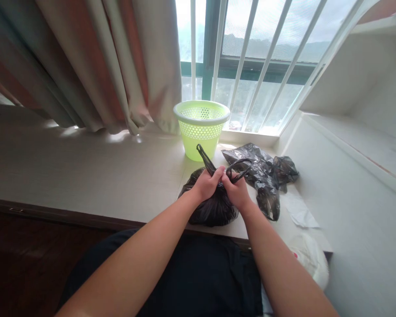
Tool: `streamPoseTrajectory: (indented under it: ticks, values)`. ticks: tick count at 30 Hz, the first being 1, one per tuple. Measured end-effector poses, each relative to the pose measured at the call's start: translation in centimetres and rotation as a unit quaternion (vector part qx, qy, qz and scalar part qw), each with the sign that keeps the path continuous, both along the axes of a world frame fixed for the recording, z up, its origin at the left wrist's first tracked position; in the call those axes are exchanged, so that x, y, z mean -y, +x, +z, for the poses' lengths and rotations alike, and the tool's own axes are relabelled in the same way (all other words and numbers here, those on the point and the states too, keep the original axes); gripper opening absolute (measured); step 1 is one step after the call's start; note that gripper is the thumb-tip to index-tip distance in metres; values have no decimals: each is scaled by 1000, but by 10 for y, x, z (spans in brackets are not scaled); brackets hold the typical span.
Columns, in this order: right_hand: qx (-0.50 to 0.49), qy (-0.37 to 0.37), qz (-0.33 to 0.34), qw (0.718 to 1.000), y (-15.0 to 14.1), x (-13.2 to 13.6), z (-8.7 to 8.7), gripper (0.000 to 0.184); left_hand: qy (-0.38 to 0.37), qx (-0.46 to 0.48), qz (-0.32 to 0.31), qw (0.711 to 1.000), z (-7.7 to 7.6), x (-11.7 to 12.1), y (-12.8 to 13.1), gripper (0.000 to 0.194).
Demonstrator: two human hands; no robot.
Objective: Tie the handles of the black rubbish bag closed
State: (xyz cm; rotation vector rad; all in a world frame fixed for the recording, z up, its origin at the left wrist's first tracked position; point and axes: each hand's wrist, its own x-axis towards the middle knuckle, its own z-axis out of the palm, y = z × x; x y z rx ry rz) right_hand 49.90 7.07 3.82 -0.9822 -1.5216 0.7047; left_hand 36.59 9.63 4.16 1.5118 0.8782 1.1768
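A full black plastic bag (211, 210) sits on the pale sill near its front edge. My left hand (207, 183) is closed round one of the bag's handles, which sticks up toward the basket. My right hand (236, 190) pinches the other handle, a loop bending off to the right. Both hands meet at the bag's neck, knuckles touching. A light green perforated basket (201, 128) stands upright just behind the bag, by the window.
A second, crumpled black bag (262, 174) lies to the right of my hands. A scrap of white paper (300, 212) and a white bag (312, 257) lie farther right. Curtains (95, 66) hang at back left; window bars (267, 61) behind.
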Motion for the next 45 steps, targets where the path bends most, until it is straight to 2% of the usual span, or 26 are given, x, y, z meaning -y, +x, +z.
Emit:
streamPoseTrajectory:
  ticks: [7,17,28,36,45]
  values:
    - [4,-15,24,1000,0,-1,-4,41,-8,30,-11,999,-4,3,-2,47]
    - [5,-22,31,999,0,-2,-5,39,-9,14,-14,1000,-2,6,-5,50]
    - [1,-32,44,999,-2,-1,-2,36,-14,16,-9,1000,-10,2,-5,53]
    - [-1,-28,45,999,-2,-1,-4,37,-4,8,-5,1000,-7,5,-6,51]
    - [-6,-38,43,998,-3,0,-3,38,-14,-4,14,1000,5,12,-7,48]
